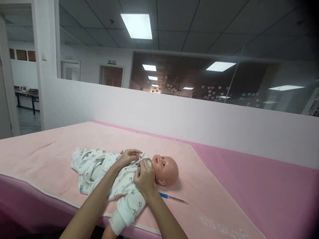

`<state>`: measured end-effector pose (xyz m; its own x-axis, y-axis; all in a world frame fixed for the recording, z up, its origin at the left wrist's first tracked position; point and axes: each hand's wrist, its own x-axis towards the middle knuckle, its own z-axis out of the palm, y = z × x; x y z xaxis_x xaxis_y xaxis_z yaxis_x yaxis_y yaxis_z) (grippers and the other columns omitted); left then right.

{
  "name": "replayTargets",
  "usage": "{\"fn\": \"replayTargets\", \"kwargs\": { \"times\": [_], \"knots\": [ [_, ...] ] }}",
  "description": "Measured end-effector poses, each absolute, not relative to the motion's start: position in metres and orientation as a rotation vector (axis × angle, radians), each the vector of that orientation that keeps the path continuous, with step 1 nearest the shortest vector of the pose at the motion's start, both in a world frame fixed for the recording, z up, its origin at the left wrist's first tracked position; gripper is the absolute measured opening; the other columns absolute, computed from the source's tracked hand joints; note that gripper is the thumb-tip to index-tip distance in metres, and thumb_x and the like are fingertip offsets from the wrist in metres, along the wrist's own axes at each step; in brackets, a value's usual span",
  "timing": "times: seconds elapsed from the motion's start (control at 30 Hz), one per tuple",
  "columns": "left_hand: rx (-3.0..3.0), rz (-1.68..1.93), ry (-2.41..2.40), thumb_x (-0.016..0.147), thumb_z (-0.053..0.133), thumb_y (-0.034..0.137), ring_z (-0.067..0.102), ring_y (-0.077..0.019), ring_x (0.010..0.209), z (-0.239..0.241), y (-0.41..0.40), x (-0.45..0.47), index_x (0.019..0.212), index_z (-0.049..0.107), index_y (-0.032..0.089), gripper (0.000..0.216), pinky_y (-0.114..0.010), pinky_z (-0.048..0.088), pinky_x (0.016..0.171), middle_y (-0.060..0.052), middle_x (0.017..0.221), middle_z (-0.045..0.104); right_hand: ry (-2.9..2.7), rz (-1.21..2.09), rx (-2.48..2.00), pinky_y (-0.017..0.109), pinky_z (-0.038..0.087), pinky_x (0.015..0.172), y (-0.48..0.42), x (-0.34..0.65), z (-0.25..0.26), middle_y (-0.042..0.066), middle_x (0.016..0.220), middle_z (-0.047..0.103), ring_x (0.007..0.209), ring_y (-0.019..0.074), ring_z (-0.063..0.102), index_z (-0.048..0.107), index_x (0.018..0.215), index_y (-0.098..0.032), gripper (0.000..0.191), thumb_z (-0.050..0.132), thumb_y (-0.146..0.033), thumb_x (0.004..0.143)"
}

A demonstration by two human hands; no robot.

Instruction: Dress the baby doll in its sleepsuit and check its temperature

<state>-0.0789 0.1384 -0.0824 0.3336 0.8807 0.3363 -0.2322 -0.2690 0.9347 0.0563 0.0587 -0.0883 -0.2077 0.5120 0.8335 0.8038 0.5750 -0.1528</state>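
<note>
A baby doll (167,170) lies on its back with its head to the right, wearing a white patterned baby outfit (124,181). Over the doll's chest, my left hand (129,157) has bent fingers closed on the cloth near the neckline. Just to its right, my right hand (145,176) pinches the outfit's front below the chin; its fingertips are partly hidden. The doll's near arm, in a white sleeve (129,206), points toward me between my forearms. Beside my right wrist, a blue-capped pen (173,198) rests on the pink blanket.
The pink blanket (219,199) covers much of a darker pink padded surface (279,179). Behind it runs a low white wall (199,119) with a glass window (189,71) above. At the far left is a doorway with a dark table (27,93) beyond.
</note>
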Motion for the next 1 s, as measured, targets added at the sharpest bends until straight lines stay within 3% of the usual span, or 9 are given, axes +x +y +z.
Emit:
{"fn": "replayTargets", "kwargs": {
  "times": [0.27,0.5,0.77,1.0],
  "knots": [
    [1.531,1.133,0.592,0.059,0.07,0.014,0.06,-0.0133,0.07,-0.079,0.133,-0.079,0.085,0.067,0.011,0.027,-0.022,0.044,0.066,-0.005,0.074,0.066,-1.758,-0.286,-0.914,0.024,0.034,0.055,0.067,0.058,-0.095,0.002,0.068,0.048,0.062,0.0137,0.045,0.046,0.068,-0.019,0.018,0.035,-0.004,0.069],
    [1.535,1.125,0.598,0.059,0.073,0.02,0.061,-0.0153,0.072,-0.077,0.13,-0.08,0.085,0.066,0.011,0.03,-0.026,0.047,0.071,-0.005,0.075,0.067,-1.737,-0.248,-0.946,0.026,0.043,0.065,0.07,0.058,-0.096,0.004,0.078,0.057,0.073,0.015,0.052,0.057,0.084,-0.018,0.025,0.034,-0.008,0.081],
    [1.535,1.149,0.661,0.061,0.072,0.025,0.062,-0.0158,0.074,-0.075,0.128,-0.079,0.085,0.067,0.012,0.028,-0.025,0.047,0.071,-0.006,0.077,0.068,-1.713,-0.193,-0.908,0.029,0.048,0.073,0.071,0.059,-0.099,0.005,0.087,0.06,0.081,0.0154,0.055,0.059,0.1,-0.018,0.027,0.034,-0.015,0.089],
    [1.605,1.054,0.678,0.065,0.069,0.027,0.059,-0.0144,0.069,-0.069,0.123,-0.082,0.085,0.068,0.011,0.026,-0.024,0.045,0.067,-0.005,0.072,0.067,-1.698,-0.194,-0.922,0.03,0.048,0.076,0.07,0.058,-0.097,0.007,0.087,0.059,0.084,0.0158,0.054,0.059,0.093,-0.017,0.025,0.035,-0.016,0.09]
  ]
}}
